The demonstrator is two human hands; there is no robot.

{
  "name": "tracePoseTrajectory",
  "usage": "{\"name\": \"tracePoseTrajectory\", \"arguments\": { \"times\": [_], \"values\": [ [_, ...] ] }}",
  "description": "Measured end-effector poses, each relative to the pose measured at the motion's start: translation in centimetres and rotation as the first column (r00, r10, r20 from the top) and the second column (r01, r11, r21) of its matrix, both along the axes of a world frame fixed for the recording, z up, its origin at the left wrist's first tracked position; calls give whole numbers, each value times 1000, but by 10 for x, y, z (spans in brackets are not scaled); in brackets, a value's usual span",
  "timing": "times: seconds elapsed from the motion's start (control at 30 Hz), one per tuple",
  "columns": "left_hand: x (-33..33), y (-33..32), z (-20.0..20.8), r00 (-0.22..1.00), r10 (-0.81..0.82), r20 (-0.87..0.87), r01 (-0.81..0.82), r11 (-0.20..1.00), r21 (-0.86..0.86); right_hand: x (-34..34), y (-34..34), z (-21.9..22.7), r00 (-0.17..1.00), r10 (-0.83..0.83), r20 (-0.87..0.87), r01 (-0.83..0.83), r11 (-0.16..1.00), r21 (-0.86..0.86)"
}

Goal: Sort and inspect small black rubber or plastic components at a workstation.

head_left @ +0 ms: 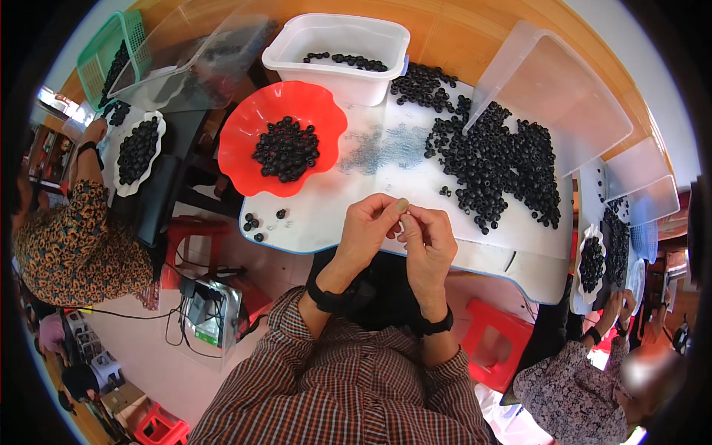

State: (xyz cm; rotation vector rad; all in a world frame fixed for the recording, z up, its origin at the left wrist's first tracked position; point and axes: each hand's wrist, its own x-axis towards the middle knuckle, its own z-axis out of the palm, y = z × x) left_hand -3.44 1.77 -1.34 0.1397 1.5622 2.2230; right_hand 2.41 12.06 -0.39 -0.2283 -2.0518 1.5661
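My left hand [368,228] and my right hand [428,251] meet above the front edge of the white table [371,194]. Thumbs and fingertips are pinched together on both hands, and whatever they hold is too small or too hidden to name. To the left of them stands a red wavy-rimmed bowl [239,148] with a pile of small round black pieces [288,150] in it. A wide spread of similar black pieces [486,159] covers the table's right side. Several loose ones [254,222] lie at the near left corner.
Behind the bowl sits a white tub [293,63] with black pieces inside. A translucent plastic bin [549,96] lies tipped at the back right. Red stools [498,337] stand below. People work at neighbouring tables left and right, beside white dishes [160,124] of black pieces.
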Motion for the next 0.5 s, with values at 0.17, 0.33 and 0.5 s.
{"name": "tracePoseTrajectory", "arguments": {
  "times": [0.17,0.33,0.5],
  "values": [
    [6,18,-2,998,-50,27,48,997,52,7,8,-2,996,-88,12,89,995,-44],
    [7,33,-2,994,-104,15,103,994,38,12,22,-8,993,-117,-25,117,993,-9],
    [0,60,-8,979,-154,-134,125,971,-206,19,40,-16,958,-280,55,282,959,-30]
  ]
}}
